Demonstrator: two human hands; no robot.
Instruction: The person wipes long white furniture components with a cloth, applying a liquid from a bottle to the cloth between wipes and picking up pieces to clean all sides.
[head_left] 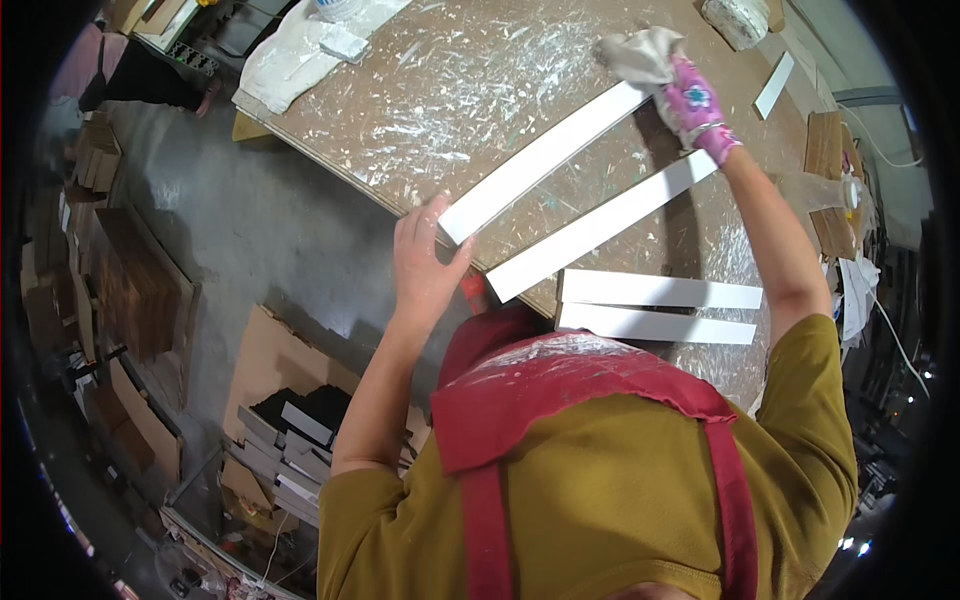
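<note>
A long white strip [545,160] lies slantwise on the paint-smeared worktable [440,120]. Its near end is between the thumb and fingers of my bare left hand [422,262], at the table's edge. My right hand [695,108], in a pink flowered glove, is closed round a crumpled greyish-white rag [645,55] at the strip's far end. The fingertips under the cloth are hidden. A second white strip [600,227] lies beside the first, with its far end by my right wrist. Two shorter-looking white strips [660,290] rest closer to my body.
A white-stained cloth [300,55] with a tub [338,8] covers the table's far left corner. A wrapped bundle [738,22] and a small white piece [773,86] lie far right. Below left stands an open cardboard box [262,350] near grey-white offcuts. Another person [140,75] is at upper left.
</note>
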